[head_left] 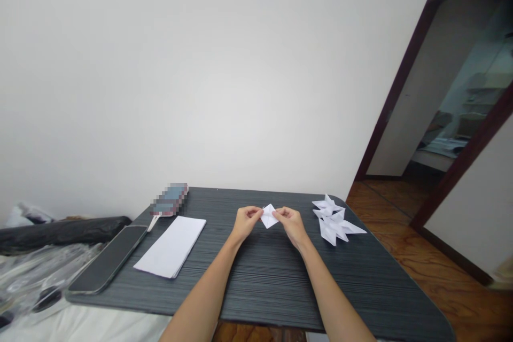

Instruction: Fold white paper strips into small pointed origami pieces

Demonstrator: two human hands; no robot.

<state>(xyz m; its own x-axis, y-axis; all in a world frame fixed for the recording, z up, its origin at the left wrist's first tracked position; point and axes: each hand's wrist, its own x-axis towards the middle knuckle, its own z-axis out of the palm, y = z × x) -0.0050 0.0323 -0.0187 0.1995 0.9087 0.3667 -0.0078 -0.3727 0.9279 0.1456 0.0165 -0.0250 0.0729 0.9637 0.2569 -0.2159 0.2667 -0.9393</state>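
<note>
A small white folded paper, diamond-shaped with a crease down its middle, is held between my two hands over the dark table. My left hand pinches its left corner between thumb and fingers. At the opposite corner, my right hand grips it the same way. To the right lie several pointed white folded paper pieces, heaped close together. On the left rests a stack of plain white paper sheets, apart from both hands.
The dark wood-grained table stands against a white wall. A phone lies at its left edge, and a pixelated object sits at the back left. Plastic-wrapped items are beyond the left side. A doorway opens at right.
</note>
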